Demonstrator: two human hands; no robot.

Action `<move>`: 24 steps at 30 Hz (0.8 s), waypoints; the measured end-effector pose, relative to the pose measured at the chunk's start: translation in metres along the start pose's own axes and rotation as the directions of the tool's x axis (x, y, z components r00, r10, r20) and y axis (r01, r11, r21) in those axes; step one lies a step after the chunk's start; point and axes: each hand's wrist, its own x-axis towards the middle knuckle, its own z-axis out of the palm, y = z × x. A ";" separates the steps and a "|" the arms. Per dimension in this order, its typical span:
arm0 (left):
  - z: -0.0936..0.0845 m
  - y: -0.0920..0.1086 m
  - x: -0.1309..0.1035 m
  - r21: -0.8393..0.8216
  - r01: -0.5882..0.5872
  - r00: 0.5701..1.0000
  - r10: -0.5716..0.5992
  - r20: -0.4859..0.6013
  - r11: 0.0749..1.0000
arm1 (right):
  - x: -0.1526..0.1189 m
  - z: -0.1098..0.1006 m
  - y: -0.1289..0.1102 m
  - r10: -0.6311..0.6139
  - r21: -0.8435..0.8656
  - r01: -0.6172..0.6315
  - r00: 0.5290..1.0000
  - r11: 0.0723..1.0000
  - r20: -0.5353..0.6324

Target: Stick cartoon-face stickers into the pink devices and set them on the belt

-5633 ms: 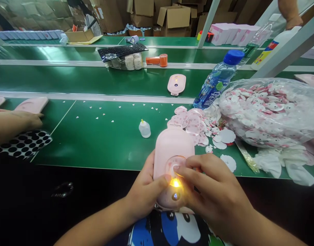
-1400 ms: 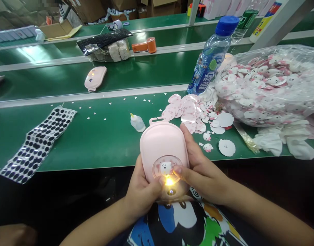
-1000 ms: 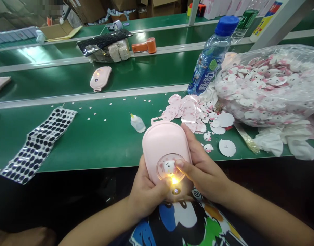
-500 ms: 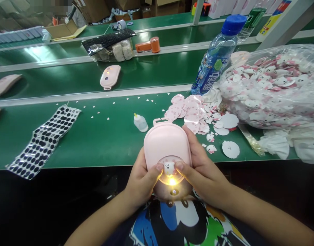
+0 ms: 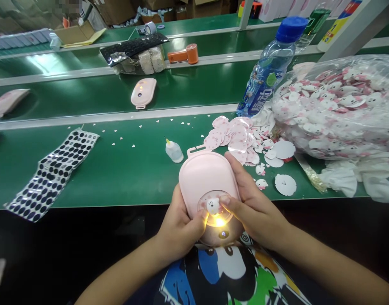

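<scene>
At lower centre, 1 left hand (image 5: 180,231) and 1 right hand (image 5: 261,214) are on 1 pink case (image 5: 207,173). 2 more pink cases show whole at upper left. There is 1 dotted sheet (image 5: 53,173) at left, 1 dropper bottle (image 5: 174,151) at centre, 1 orange tool (image 5: 183,54) at upper centre, 1 blue-capped bottle (image 5: 262,76) at upper right. Right of centre, the overlapping pink discs (image 5: 239,133) seem to number more than 6.

Looks super murky at 8 o'clock, glares white off the green tabletop (image 5: 48,64) near 10, blows out yellow on the pink case (image 5: 209,180) around 5.
</scene>
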 end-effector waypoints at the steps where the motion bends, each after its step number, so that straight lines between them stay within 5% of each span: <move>1: 0.000 -0.001 0.000 -0.023 -0.005 1.000 0.005 -0.012 1.000 | 0.000 -0.001 -0.001 -0.005 0.003 0.005 1.000 1.000 0.025; 6: 0.002 -0.004 0.002 -0.134 -0.018 0.995 0.004 -0.104 0.991 | 0.000 -0.004 0.000 -0.007 -0.015 0.008 0.995 1.000 0.095; 16: 0.001 -0.004 -0.002 -0.112 0.006 0.992 -0.020 -0.123 0.994 | -0.003 0.001 0.001 0.043 -0.031 -0.041 0.996 0.999 0.072; 24: 0.001 -0.004 -0.001 -0.246 -0.003 0.997 -0.018 -0.082 0.969 | -0.006 0.002 0.001 0.054 -0.073 -0.047 0.994 0.996 0.092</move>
